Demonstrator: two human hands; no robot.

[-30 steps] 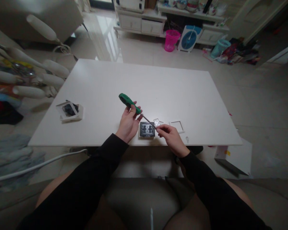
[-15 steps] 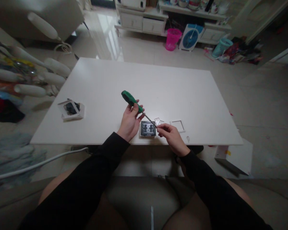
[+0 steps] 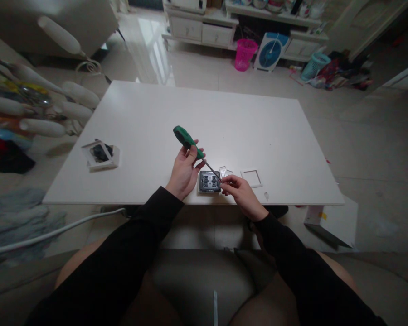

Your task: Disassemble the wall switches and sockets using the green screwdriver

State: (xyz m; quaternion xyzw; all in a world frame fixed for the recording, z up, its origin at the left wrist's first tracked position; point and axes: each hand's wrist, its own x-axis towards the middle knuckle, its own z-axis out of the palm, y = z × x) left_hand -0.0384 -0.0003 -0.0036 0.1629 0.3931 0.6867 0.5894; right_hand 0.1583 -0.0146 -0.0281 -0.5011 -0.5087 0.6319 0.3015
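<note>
My left hand [image 3: 182, 175] is closed around the green and black handle of a screwdriver [image 3: 182, 135], its shaft slanting down to the right. At the shaft's tip, my right hand [image 3: 240, 191] pinches thumb and fingers together. Whatever is between those fingertips is too small to make out. Just below the shaft lies a wall socket [image 3: 210, 182] with a dark inner face and a pale rim, near the table's front edge. Small white cover pieces [image 3: 223, 171] sit behind the right fingers. To their right are a white square frame [image 3: 259, 179] and a tiny pale piece [image 3: 266, 196].
On the left of the white table [image 3: 197, 108] stands an open white box-like unit [image 3: 116, 158] with dark parts inside. A white lamp-like fixture [image 3: 81, 94] reaches near the left edge. Beyond are a pink basket [image 3: 245, 55] and a blue fan [image 3: 270, 52].
The screwdriver handle has tipped very slightly up and to the right. My right fingertips have shifted a little to the left at the tip; the socket stays in place.
</note>
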